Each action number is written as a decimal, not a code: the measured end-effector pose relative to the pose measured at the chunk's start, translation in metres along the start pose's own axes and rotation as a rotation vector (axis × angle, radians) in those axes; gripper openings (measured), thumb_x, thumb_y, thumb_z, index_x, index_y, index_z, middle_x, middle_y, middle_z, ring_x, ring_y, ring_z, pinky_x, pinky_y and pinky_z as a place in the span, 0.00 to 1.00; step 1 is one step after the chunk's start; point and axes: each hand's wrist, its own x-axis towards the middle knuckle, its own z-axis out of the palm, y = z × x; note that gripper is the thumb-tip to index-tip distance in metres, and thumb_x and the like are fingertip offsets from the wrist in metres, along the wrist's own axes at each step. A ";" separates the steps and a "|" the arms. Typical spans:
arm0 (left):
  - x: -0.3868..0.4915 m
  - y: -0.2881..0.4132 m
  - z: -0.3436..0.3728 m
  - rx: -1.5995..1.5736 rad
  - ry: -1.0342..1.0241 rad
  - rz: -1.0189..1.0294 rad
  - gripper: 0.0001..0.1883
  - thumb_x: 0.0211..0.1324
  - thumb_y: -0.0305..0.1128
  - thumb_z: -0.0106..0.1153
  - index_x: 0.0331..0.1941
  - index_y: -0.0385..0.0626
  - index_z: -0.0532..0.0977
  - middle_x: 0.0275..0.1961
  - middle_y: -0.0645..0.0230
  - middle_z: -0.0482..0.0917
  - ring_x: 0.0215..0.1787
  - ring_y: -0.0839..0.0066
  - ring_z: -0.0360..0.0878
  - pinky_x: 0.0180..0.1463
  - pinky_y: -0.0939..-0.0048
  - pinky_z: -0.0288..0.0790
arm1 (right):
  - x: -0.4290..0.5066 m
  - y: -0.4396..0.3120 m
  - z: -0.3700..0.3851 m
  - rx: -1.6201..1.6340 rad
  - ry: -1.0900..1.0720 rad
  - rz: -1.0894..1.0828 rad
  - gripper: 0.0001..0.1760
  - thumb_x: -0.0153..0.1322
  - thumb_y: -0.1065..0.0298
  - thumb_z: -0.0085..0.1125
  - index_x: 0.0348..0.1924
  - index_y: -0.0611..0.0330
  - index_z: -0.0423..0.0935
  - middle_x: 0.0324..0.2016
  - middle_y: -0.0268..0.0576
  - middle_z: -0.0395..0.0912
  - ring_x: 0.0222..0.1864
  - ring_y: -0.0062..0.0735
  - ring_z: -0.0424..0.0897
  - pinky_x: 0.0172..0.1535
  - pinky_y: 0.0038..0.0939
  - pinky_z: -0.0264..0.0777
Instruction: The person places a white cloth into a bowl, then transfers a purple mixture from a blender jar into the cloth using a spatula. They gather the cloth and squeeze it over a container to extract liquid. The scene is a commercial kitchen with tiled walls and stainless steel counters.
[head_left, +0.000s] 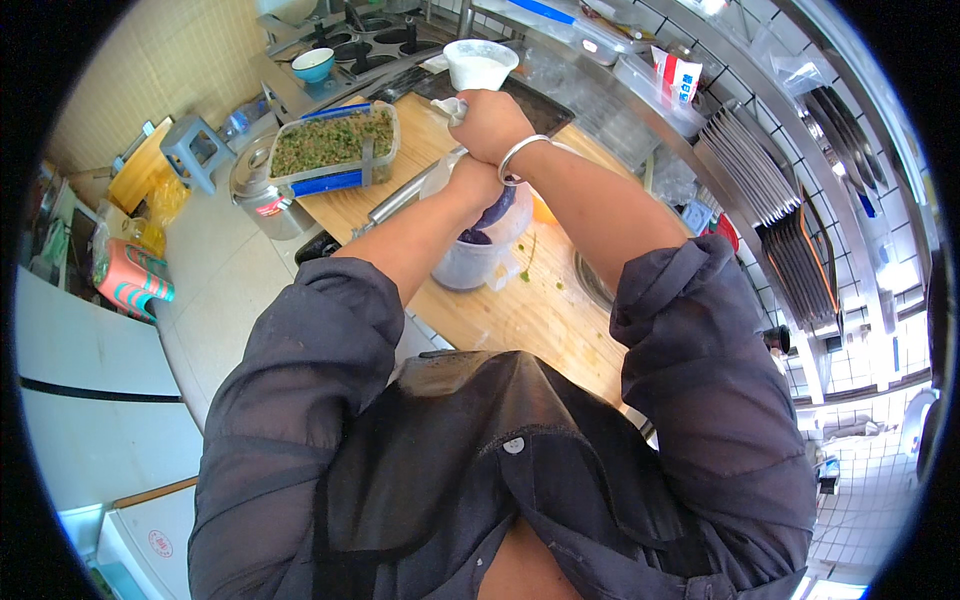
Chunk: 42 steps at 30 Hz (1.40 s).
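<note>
My right hand (491, 124), with a silver bangle at its wrist, is closed around a crumpled whitish piece of film or cloth (452, 110). My left hand (478, 184) is just below it, above a translucent plastic tub (469, 266); its fingers are hidden, so its grip cannot be made out. Dark purple paste (495, 217) shows inside the tub. More whitish film (441, 174) shows beside my left hand. The tub stands on a wooden board (510, 330), with a metal rod-like tool (401, 199) lying to its left.
A clear box of chopped green filling (334, 146) stands at the left, beside a lidded steel canister (262, 187). Behind my hands is a bowl of white powder (480, 66). A blue bowl (313, 65) sits near the cooker (375, 41). Metal trays (750, 165) line the right-hand rack.
</note>
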 end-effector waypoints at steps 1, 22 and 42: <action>-0.002 0.000 0.000 -0.039 -0.021 -0.026 0.06 0.58 0.29 0.53 0.35 0.40 0.75 0.29 0.64 0.79 0.25 0.76 0.77 0.26 0.72 0.70 | 0.000 0.000 -0.001 0.000 -0.012 -0.020 0.21 0.57 0.63 0.59 0.42 0.63 0.79 0.33 0.60 0.79 0.37 0.53 0.80 0.46 0.39 0.74; -0.003 0.041 -0.047 -0.769 -0.907 -0.175 0.20 0.56 0.46 0.53 0.44 0.43 0.70 0.27 0.74 0.69 0.30 0.77 0.69 0.44 0.60 0.69 | -0.007 0.055 -0.044 1.503 -0.659 0.045 0.48 0.65 0.31 0.48 0.67 0.57 0.54 0.59 0.47 0.65 0.60 0.42 0.66 0.62 0.41 0.58; -0.025 0.061 -0.036 -0.582 -0.879 -0.138 0.18 0.55 0.39 0.60 0.45 0.45 0.67 0.30 0.72 0.70 0.33 0.77 0.73 0.39 0.64 0.75 | -0.006 0.017 -0.076 1.427 -0.423 0.064 0.18 0.63 0.58 0.64 0.35 0.62 0.71 0.26 0.40 0.73 0.31 0.31 0.75 0.37 0.33 0.72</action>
